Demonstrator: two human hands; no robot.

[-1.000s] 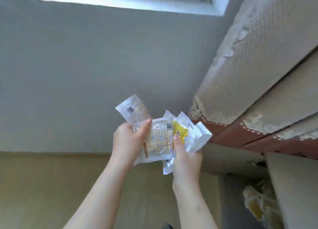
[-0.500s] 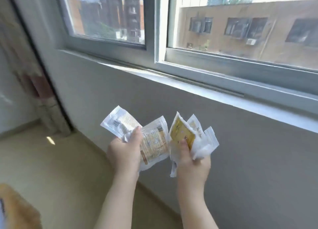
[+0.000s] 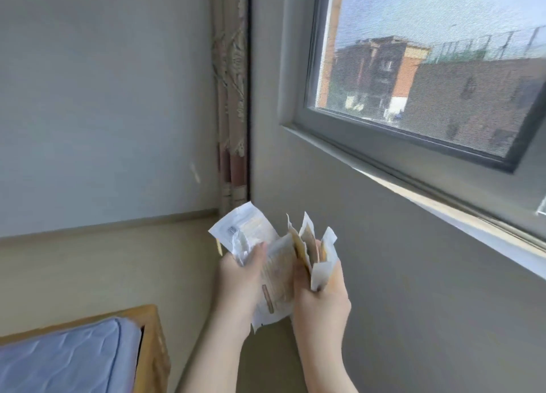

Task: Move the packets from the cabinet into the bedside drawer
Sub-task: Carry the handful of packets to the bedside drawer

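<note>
Beside the window [image 3: 413,67], left hand [image 3: 236,283] and right hand [image 3: 322,301] each gripping packets [image 3: 251,230], bed [image 3: 68,360] lower left, curtain [image 3: 232,97] ahead.

1. The packets [image 3: 251,236] are white with pale yellow-tan panels. One carries a dark barcode, another a brown strip.
2. The curtain [image 3: 232,97] is beige with a faint floral pattern and a reddish-brown band low down.
3. The wall [image 3: 103,97] is pale grey and the floor [image 3: 103,268] is cream.
4. The mattress [image 3: 65,360] is light blue and quilted, and the bed frame [image 3: 152,348] is honey-coloured wood.
5. The window frame [image 3: 413,138] is grey-white, and the building [image 3: 381,64] outside is red-brown brick.
</note>
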